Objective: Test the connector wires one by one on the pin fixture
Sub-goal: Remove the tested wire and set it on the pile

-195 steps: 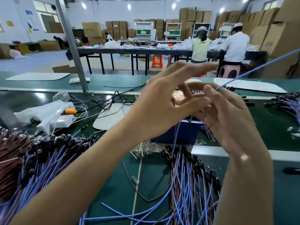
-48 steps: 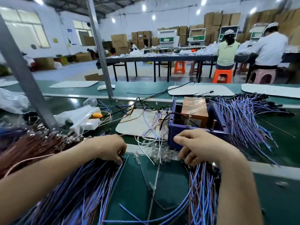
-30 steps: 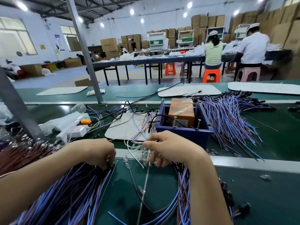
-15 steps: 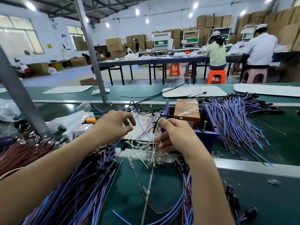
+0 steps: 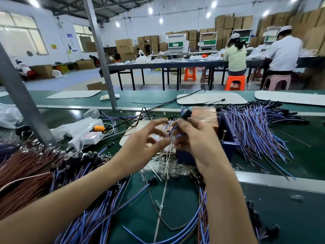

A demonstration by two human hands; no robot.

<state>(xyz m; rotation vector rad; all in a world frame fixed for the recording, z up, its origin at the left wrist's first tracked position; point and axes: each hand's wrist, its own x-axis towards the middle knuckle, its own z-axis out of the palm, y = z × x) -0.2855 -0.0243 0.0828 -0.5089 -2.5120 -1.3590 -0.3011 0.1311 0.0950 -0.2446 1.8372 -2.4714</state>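
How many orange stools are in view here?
2: an empty orange stool by the far table, and an occupied orange stool under the person in green. Others may be hidden behind it.

White-walled hall: stacked cardboard boxes [image 5: 233,22], long dark table [image 5: 158,65], orange stools [image 5: 234,82], ceiling lights [image 5: 150,10].
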